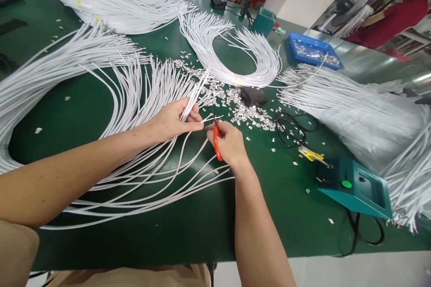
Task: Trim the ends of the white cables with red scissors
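Smooth white plastic-sheathed wires [141, 94] lie on a matt green table [188, 224].

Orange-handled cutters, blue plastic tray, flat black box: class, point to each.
orange-handled cutters [217, 142], head view, on the orange handle.
blue plastic tray [298, 56], head view, on its near rim.
flat black box [253, 95], head view, on its top.

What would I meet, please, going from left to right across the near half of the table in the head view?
Loose white cables → left hand gripping a few cable ends → right hand with orange-handled cutters → black cord loop → yellow-handled tool → teal machine.
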Demonstrator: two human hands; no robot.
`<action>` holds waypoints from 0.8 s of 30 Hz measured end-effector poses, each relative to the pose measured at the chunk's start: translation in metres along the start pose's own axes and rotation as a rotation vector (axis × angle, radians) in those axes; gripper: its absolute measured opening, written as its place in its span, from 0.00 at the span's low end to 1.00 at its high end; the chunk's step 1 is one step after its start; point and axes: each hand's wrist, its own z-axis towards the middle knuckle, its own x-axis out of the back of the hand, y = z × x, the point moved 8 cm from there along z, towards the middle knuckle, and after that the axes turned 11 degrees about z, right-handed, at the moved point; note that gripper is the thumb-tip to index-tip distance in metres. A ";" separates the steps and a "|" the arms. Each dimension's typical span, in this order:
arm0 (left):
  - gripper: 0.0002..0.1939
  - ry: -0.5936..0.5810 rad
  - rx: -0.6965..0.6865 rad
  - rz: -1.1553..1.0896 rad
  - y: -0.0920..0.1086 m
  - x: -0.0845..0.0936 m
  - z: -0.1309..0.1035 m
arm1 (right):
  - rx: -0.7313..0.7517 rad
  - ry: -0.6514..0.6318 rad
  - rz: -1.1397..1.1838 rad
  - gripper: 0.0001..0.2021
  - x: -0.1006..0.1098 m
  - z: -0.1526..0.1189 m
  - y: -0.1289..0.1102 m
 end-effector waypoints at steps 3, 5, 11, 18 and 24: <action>0.16 0.003 -0.002 0.013 0.001 0.000 0.000 | 0.045 -0.033 -0.138 0.08 -0.006 -0.001 0.001; 0.15 0.002 -0.005 0.025 0.001 0.000 0.000 | 0.073 -0.040 -0.178 0.10 -0.007 -0.001 0.000; 0.15 0.000 -0.016 0.080 0.003 0.001 -0.001 | 0.178 -0.030 -0.307 0.15 -0.007 -0.001 -0.007; 0.13 0.019 -0.016 0.102 0.002 0.001 -0.001 | 0.187 -0.007 -0.349 0.15 -0.008 -0.003 -0.011; 0.07 0.017 -0.016 0.111 0.003 -0.001 -0.001 | 0.189 0.002 -0.367 0.15 -0.007 -0.002 -0.009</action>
